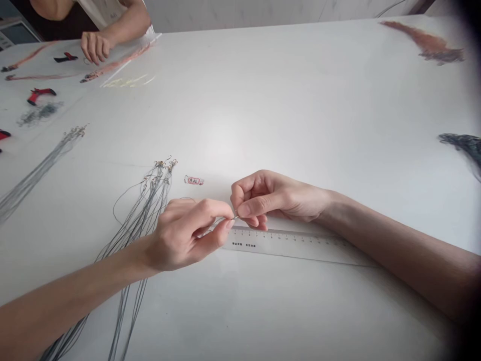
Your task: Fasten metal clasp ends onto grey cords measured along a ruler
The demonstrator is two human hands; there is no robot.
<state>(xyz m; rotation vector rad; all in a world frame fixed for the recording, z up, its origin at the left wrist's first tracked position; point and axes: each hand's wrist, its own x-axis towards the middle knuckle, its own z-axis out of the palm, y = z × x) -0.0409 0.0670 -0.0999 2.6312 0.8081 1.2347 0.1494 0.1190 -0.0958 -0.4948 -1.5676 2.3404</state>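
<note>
Hands pinch thin grey leader wire [221, 221] above ruler [285, 244]
Left hand [184, 233] thumb and fingertips clamped on wire, right hand [274, 198] fingertips together on its tip, at ruler's far edge; bundle of hooked leaders [148, 205] far left

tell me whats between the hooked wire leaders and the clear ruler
Head view: the left hand lies between the hooked wire leaders and the clear ruler, pinching a thin wire.

Two bare, seemingly slender forearms [398, 250]
</note>
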